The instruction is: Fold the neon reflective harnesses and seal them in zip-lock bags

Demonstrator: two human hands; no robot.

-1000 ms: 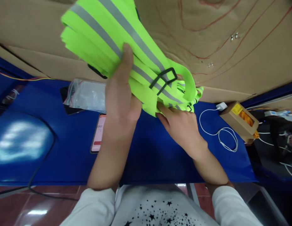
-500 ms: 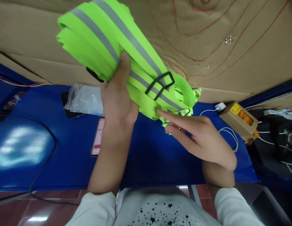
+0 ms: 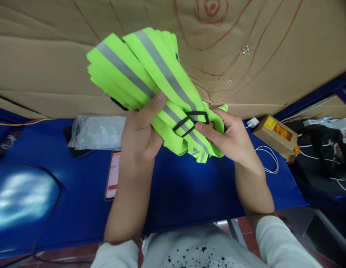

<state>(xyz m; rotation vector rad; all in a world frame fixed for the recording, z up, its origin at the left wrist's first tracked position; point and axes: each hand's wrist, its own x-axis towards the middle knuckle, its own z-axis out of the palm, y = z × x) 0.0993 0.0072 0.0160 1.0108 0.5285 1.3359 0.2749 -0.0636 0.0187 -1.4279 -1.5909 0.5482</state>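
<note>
A folded bundle of neon-green reflective straps [image 3: 167, 70] with grey stripes is held up above the blue table. My left hand [image 3: 143, 130] grips its middle, thumb lying on top of the folds. At the bundle's lower right end, my right hand [image 3: 227, 136] pinches the strap with its thumb beside two black strap buckles [image 3: 191, 121]; its other fingers are partly hidden behind the straps. Loose strap ends hang below the buckles. Another black piece shows at the bundle's left underside.
On the blue table [image 3: 189, 193] lie a clear plastic bag [image 3: 98, 132] over a dark object and a phone [image 3: 113, 175] with a lit screen. At right are a cardboard box [image 3: 276, 136], a white cable [image 3: 269, 158] and a charger [image 3: 252, 123]. A cardboard panel [image 3: 50, 67] rises behind.
My right hand has gone from pointing below the bundle to holding the strap by the buckles. The bundle has shifted and its far end has fanned out.
</note>
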